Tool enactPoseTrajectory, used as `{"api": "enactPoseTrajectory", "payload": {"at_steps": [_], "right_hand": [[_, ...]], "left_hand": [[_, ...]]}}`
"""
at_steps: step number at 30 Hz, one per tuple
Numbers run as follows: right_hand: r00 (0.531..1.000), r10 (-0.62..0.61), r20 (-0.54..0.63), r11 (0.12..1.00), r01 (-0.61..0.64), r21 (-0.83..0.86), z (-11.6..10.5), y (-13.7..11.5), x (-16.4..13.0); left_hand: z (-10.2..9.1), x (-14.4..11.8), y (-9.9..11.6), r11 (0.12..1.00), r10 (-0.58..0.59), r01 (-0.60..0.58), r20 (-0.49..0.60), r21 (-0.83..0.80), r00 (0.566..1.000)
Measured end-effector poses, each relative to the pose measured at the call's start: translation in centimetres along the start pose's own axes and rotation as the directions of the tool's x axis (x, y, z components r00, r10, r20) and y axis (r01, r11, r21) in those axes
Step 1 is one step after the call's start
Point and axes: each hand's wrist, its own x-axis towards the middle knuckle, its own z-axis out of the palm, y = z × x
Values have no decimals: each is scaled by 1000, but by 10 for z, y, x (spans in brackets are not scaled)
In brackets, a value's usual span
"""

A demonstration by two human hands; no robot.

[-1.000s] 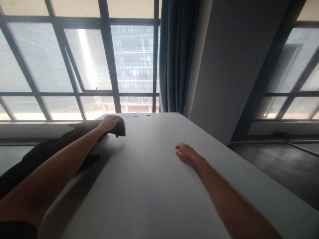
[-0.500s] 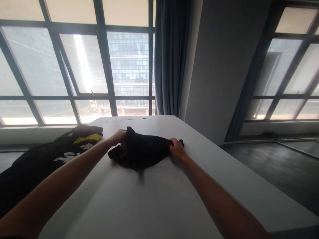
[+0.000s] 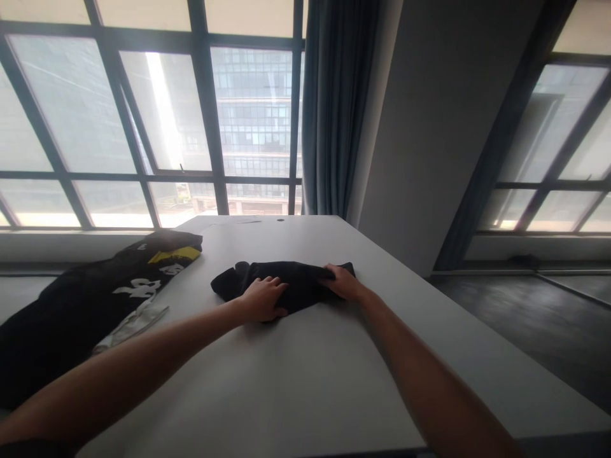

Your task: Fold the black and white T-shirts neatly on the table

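A bunched black cloth garment [image 3: 305, 286] lies on the white table [image 3: 305, 381], its exact kind hard to make out. My left hand [image 3: 263, 299] rests on the near left part of it, palm down with the fingers stretched over the fabric. At the garment's right end, my right hand [image 3: 342, 282] pinches the upper edge between thumb and fingers. A corner of the cloth sticks out past the right hand, and another flap spreads out to the left of the left hand.
To the left lies a larger black garment [image 3: 71, 305] with white and yellow print. A whitish cloth piece [image 3: 133, 326] shows beside it. Beyond the table stand windows [image 3: 252, 114], a blue-grey curtain [image 3: 329, 114] and a grey pillar [image 3: 429, 127]. Dark floor [image 3: 515, 312] lies past the table's right edge.
My left hand has let go of the garment's raised upper left edge and come down onto its near side. The cloth now lies flatter. My right hand still grips the right end.
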Motion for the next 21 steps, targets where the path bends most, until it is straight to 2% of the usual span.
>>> {"api": "enactPoseTrajectory", "payload": {"at_steps": [2, 4, 7, 10, 12, 13, 15, 16, 17, 19, 21], "right_hand": [[976, 30, 214, 998, -16, -68, -6, 7, -8], [957, 112, 269, 979, -61, -194, -11, 15, -12], [976, 133, 173, 951, -77, -301, -15, 24, -9], [997, 46, 57, 979, -34, -199, -20, 30, -2], [997, 51, -61, 995, -56, -80, -24, 32, 1], [989, 80, -122, 997, -81, -9, -25, 33, 2], [965, 158, -210, 981, -128, 149, -28, 31, 2], [954, 197, -226, 964, -146, 223, -29, 30, 2], [948, 232, -219, 945, -165, 283, -30, 28, 2], [950, 272, -154, 915, -206, 346, -31, 23, 0], [961, 269, -60, 908, -233, 347, -33, 20, -2]], "left_hand": [[8, 0, -11, 999, -38, 38, 19, 7, 999], [9, 0, -27, 994, -67, 68, 16, -82, 998], [1, -5, -47, 913, -142, 121, -26, -390, 989], [-13, -13, -64, 787, -232, 160, -45, -596, 972], [-24, -19, -77, 634, -322, 170, -58, -754, 945], [-29, -22, -83, 512, -381, 152, -65, -845, 922], [-38, -26, -96, 287, -493, 52, -101, -956, 864], [-43, -28, -102, 248, -534, -1, -138, -969, 834], [-47, -29, -107, 254, -564, -49, -189, -966, 804], [-54, -32, -113, 327, -578, -105, -287, -939, 764], [-61, -35, -116, 377, -550, -112, -320, -919, 771]]}}
